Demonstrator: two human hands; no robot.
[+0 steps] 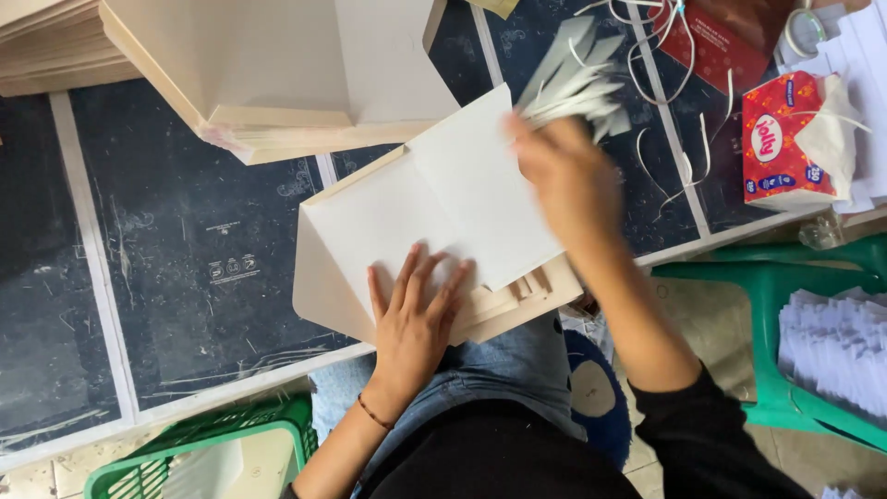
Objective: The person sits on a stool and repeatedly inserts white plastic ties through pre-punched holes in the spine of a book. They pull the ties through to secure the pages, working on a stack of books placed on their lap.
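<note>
My left hand [413, 310] lies flat, fingers spread, on a small stack of cream folded paper sheets [397, 217] at the near edge of a dark table. My right hand [568, 180] is blurred with motion over the top right corner of the same stack. It sits just below a fan of grey-white paper strips [577, 79]; whether it grips them or the sheet's edge I cannot tell. The top sheet [480, 185] is partly folded over.
A tall pile of cream sheets [277, 74] stands at the table's back, another pile [46, 46] at far left. A red tissue box [785, 139] and white cords [665, 55] lie right. Green stool with white papers [832, 351] at right, green basket [203, 457] below.
</note>
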